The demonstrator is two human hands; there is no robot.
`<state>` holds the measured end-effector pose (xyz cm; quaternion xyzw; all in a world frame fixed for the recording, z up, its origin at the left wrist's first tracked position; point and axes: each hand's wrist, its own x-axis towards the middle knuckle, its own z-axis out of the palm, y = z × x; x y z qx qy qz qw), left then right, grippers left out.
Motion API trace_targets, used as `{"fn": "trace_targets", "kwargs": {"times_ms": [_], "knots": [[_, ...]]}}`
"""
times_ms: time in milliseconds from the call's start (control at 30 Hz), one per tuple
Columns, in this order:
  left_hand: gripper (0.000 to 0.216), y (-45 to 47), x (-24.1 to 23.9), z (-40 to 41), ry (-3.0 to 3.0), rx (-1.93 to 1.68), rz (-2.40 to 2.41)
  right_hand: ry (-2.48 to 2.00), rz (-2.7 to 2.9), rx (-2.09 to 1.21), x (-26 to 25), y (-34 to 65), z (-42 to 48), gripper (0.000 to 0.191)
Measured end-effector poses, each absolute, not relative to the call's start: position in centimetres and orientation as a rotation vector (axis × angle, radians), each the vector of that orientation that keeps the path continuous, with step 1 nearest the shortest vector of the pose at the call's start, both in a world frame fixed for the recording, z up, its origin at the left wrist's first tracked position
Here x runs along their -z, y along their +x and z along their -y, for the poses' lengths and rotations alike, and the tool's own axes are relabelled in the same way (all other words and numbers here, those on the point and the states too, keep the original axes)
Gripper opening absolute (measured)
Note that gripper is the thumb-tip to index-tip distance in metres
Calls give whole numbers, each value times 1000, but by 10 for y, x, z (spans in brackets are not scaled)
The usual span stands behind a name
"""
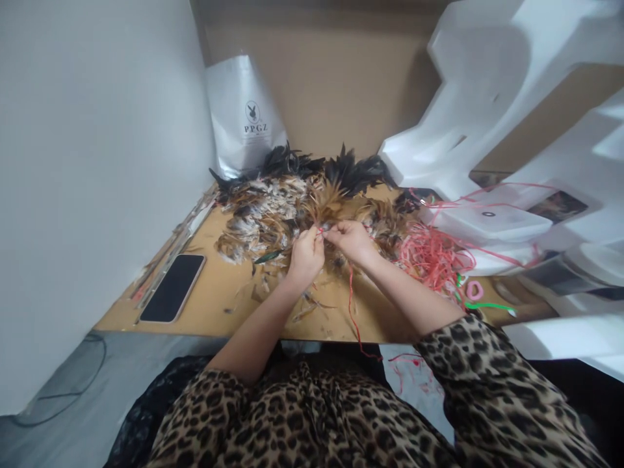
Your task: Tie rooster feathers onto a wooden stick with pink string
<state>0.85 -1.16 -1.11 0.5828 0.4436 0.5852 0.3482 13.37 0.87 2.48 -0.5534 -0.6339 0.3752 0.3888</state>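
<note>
My left hand (307,253) and my right hand (350,239) meet above the middle of the table, fingers pinched close together. Between them stands a bunch of brown feathers (327,203), its quill ends at my left fingertips. A red string (351,292) runs round the quills at my fingertips, and its loose tail hangs down over the table's front edge. My right fingers pinch this string close to the bunch. Behind and beside my hands lies a heap of brown and white feathers (266,208), with black feathers (346,169) along its back. The exact knot or wrap is too small to make out.
A phone (173,288) lies on the table (214,312) at left. A white bag (246,117) stands at the back. Tangled red string (433,257), a pink ring (474,290) and a green strip (490,305) lie right, beside white foam pieces (458,97).
</note>
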Motion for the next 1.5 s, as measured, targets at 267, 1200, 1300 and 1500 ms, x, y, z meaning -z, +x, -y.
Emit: {"fn": "trace_targets", "kwargs": {"times_ms": [267, 1200, 1300, 1500], "knots": [[19, 18, 10, 20, 1543, -1451, -1319, -1411, 1849, -825, -24, 144, -7, 24], [50, -48, -83, 53, 3081, -301, -1262, -1056, 2166, -716, -87, 152, -31, 22], [55, -58, -90, 53, 3330, -63, -1123, -1059, 2192, -760, -83, 148, -36, 27], [48, -91, -104, 56, 2937, -368, -1051, -1154, 2070, -1063, -70, 172, -49, 35]]}}
